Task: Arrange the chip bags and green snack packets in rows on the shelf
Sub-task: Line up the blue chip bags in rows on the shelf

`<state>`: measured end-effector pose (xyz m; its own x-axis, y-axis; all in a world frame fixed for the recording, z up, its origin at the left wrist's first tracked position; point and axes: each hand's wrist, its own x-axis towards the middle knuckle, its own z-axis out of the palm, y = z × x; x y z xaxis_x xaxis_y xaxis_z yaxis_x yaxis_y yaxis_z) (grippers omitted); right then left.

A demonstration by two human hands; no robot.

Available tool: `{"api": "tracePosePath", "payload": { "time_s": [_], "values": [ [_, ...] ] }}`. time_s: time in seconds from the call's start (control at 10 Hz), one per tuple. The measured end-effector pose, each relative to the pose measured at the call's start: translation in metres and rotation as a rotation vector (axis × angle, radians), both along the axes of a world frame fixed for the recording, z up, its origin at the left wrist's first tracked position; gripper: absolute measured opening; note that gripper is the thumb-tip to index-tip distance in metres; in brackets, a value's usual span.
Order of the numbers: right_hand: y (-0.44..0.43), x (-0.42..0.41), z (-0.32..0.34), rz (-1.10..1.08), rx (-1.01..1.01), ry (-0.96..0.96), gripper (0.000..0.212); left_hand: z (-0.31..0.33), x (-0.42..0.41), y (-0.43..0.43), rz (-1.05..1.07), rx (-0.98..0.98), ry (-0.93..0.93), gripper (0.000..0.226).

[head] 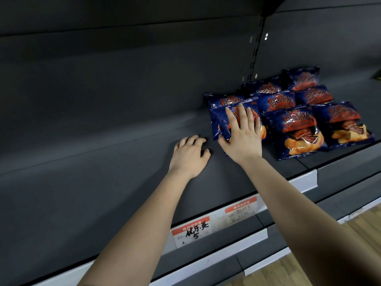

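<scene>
Several dark blue chip bags with red and orange print lie in rows on the dark shelf [103, 153], at its right half. My right hand [241, 131] lies flat with straight fingers on the front-left chip bag [221, 120], its thumb at the bag's lower edge. My left hand [190, 155] rests on the bare shelf just left of that bag, fingers curled loosely, holding nothing. Another chip bag [296, 131] lies right of the pressed one. A bit of something green [377, 76] shows at the far right edge.
The shelf's left half is bare dark board. Price tags [191, 232] hang on the front rail. A slotted upright [256, 50] runs up the back wall. Lower shelf edges and wooden floor [360, 234] show at the bottom right.
</scene>
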<state>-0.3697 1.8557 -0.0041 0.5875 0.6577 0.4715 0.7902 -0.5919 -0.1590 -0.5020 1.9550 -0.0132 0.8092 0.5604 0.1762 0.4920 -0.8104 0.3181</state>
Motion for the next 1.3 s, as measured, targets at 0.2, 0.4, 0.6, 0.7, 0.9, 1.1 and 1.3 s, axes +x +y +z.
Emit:
{"api": "tracePosePath", "payload": {
  "time_s": [0.2,0.4,0.6,0.7,0.9,1.1,1.3],
  "values": [
    [0.0,0.001,-0.001,-0.002,0.0,-0.001,0.078,0.001,-0.001,0.0,-0.008,-0.009,0.002,0.045],
    [0.0,0.0,-0.001,-0.001,0.005,0.021,0.078,0.0,-0.002,0.0,-0.014,-0.007,0.0,0.045],
    [-0.001,-0.005,0.008,0.004,-0.036,0.082,0.073,0.005,-0.004,-0.002,-0.023,-0.03,0.04,0.047],
    [0.002,-0.013,0.02,0.063,0.033,0.053,0.066,0.015,-0.009,0.0,-0.041,-0.121,0.032,0.046],
    [0.037,-0.053,0.046,0.244,0.096,0.086,0.057,0.022,-0.053,0.015,0.024,-0.102,0.032,0.042],
    [0.082,-0.13,0.036,0.457,-0.012,0.24,0.031,0.023,-0.138,0.05,0.205,-0.109,0.03,0.04],
    [0.122,-0.216,0.04,0.606,-0.042,0.264,0.036,0.028,-0.247,0.076,0.41,-0.116,-0.013,0.034]
  ]
}}
